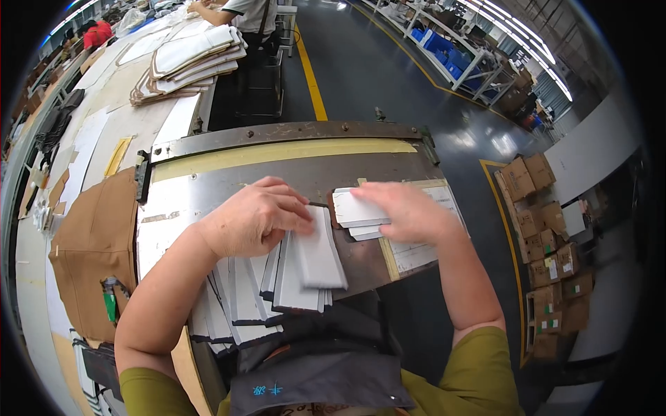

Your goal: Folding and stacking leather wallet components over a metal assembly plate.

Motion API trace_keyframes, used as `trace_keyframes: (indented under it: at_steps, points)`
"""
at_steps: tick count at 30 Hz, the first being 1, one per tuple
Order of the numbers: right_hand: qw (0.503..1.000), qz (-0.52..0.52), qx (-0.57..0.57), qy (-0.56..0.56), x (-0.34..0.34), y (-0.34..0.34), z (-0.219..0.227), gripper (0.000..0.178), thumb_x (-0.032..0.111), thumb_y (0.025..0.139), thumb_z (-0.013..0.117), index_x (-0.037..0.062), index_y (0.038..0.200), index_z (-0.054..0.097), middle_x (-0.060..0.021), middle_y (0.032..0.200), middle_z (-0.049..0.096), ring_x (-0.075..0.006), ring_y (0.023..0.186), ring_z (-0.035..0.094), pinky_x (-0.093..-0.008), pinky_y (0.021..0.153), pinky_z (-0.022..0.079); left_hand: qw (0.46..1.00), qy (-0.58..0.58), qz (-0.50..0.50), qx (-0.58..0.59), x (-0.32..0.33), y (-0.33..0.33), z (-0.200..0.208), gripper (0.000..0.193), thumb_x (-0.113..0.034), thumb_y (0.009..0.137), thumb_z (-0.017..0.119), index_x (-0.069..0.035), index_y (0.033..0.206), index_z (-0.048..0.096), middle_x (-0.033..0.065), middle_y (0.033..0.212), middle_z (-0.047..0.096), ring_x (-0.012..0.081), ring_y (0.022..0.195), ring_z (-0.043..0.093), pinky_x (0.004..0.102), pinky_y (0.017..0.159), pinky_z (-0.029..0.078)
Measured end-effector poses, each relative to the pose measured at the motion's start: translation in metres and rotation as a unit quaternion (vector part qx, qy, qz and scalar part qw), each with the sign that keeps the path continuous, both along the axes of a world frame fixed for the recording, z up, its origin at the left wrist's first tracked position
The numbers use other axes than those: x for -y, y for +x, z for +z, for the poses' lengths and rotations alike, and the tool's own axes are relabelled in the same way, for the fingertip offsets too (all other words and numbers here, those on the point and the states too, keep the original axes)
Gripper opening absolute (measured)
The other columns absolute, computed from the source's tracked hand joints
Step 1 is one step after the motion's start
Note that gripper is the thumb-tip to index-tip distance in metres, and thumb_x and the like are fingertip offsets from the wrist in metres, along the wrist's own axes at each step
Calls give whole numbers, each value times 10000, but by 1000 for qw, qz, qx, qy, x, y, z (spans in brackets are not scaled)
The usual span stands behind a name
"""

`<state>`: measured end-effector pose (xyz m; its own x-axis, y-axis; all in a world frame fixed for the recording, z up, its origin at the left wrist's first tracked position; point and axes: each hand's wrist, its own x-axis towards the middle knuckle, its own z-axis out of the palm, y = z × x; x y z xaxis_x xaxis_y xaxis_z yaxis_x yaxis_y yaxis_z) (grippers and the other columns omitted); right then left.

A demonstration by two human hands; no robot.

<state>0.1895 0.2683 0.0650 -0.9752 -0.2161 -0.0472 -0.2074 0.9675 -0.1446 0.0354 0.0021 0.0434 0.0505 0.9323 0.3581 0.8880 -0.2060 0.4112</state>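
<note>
My left hand (267, 216) is over the metal-topped table, its fingers curled and closed at the upper end of a white rectangular strip (319, 253). That strip lies slanted on a fanned pile of similar white strips (250, 295) with dark edges, which reaches over the table's near edge. To the right, my right hand (413, 211) reaches over a small stack of white strips (354, 211). Its fingers lie across the stack's top and the thumb is at the lower side, so it grips the stack; motion blurs it slightly. A brown edge shows at the stack's left.
A raised metal bar (284, 139) runs along the table's far edge. Brown fabric (94, 253) hangs at the left, beside a long worktable with stacked white panels (198, 59). Another person (253, 21) works there. Cardboard boxes (544, 229) stand on pallets at right.
</note>
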Motion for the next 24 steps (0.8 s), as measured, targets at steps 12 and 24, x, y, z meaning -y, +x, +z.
trace_keyframes:
  at_steps: [12, 24]
  points:
    - [945, -183, -102, -251, 16, -20, -19, 225, 107, 871, 609, 27, 1059, 703, -144, 763, 692, -303, 744, 692, -380, 750, 539, 1000, -10, -4, -8, -8, 15, -18, 330, -141, 893, 669, -118, 1222, 676, 86, 1246, 615, 291, 1173, 547, 444, 1048, 387]
    - [644, -36, -332, -689, 18, -95, 19, 85, -8, 887, 684, 12, 967, 662, -105, 1075, 719, -131, 980, 653, -272, 896, 513, 996, -35, 55, -68, -8, 11, -26, 442, -327, 966, 592, -89, 1338, 580, 113, 1456, 506, 289, 1404, 412, 475, 1173, 281]
